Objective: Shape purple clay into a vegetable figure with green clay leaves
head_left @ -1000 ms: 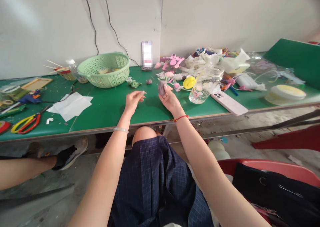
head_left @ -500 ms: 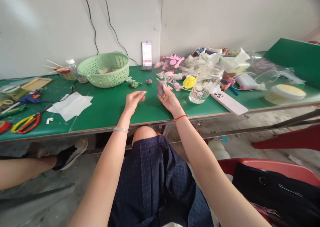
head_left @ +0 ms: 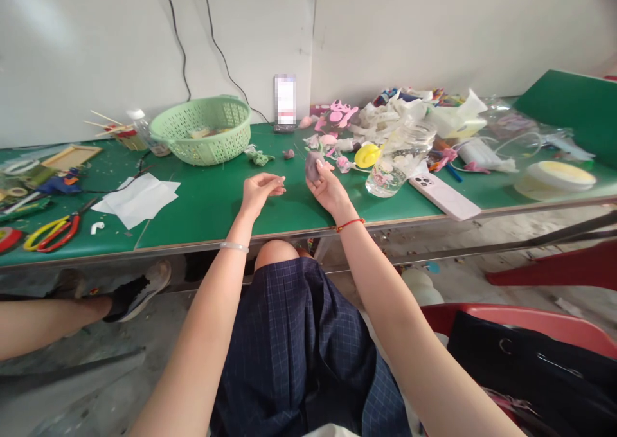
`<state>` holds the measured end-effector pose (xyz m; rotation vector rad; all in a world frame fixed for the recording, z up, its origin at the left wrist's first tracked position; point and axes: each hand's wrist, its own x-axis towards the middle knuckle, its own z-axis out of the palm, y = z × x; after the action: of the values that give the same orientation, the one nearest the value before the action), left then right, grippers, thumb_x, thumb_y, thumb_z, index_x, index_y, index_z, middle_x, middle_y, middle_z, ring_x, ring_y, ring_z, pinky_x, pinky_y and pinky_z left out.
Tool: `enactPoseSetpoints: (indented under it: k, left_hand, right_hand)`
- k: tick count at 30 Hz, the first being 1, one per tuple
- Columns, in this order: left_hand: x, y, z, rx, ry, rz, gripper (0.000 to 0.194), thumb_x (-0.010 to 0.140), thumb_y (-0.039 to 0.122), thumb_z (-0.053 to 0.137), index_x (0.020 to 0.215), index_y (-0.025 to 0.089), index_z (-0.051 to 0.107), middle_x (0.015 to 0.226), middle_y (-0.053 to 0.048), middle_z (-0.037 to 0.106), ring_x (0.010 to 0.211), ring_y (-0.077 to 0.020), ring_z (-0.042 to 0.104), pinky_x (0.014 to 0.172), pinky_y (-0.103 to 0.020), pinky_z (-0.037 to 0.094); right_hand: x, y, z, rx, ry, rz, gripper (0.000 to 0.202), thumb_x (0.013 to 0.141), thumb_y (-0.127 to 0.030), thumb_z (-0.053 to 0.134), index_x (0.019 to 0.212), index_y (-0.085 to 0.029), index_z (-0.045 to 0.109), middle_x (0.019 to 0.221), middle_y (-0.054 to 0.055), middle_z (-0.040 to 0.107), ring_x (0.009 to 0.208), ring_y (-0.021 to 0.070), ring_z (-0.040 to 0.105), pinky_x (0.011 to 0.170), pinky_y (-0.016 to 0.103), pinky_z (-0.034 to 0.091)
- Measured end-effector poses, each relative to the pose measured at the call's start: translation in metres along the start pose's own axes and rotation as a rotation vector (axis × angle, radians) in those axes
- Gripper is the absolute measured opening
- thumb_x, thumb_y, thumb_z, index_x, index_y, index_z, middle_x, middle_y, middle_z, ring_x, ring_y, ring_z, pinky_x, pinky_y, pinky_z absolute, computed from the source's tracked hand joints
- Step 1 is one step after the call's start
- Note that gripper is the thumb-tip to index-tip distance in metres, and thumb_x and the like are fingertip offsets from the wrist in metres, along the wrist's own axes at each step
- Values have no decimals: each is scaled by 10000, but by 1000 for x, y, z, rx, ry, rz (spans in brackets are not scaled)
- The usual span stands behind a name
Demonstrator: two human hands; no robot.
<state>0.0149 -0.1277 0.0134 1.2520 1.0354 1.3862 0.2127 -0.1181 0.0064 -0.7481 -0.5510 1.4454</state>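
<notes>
Between the fingers and thumb of my right hand [head_left: 332,196] is a rounded grey-purple lump that looks like modelling clay [head_left: 314,166], held just above the green tabletop. My left hand [head_left: 263,191] is a short way to its left, fingers pinched together; whatever they hold, if anything, is too small to make out. Behind the hands lie a small purple piece [head_left: 288,154] and a crumpled green clump [head_left: 260,158]. Pink pieces, one like a flower [head_left: 343,164], and a yellow round thing [head_left: 367,155] are just beyond my right hand.
A green plastic basket [head_left: 207,151] stands at the back left, a phone [head_left: 285,103] against the wall. Right of my hands are a glass jar of water [head_left: 383,183] and a pink phone [head_left: 446,196]. Paper sheets [head_left: 137,199] and red-yellow scissors [head_left: 58,231] lie left. Another person's leg [head_left: 53,324] shows below.
The view has shifted slightly. My left hand's pinched fingers have moved very little, and my right hand still holds the purple lump in nearly the same place.
</notes>
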Motion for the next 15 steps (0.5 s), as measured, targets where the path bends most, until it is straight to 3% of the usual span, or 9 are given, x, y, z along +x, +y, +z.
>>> enactPoseSetpoints:
  k: [7,11,15]
  left_hand:
    - [-4,7,4,-52,-15,-41,655,452,615,1006,835,132,785,666,-43,761,598,-166,751,608,-269,630]
    - [-3,6,3,-21,-34,-5,647,516,626,978,912,144,806,682,-31,763,587,-144,732,597,-254,614]
    - [-3,6,2,3,-27,0,599,514,610,978,841,151,778,665,-30,754,566,-134,708,565,-243,587]
  right_hand:
    - [-2,-1,1,-4,6,8,224,791,-311,879,812,-279,658,941,-57,813,1030,146,784,960,297,617]
    - [-2,-1,1,20,-1,24,199,796,-296,880,828,-288,684,939,-67,812,1046,139,780,974,290,602]
    - [-1,-1,0,13,4,20,183,809,-295,863,828,-290,682,932,-67,809,1042,140,782,961,289,607]
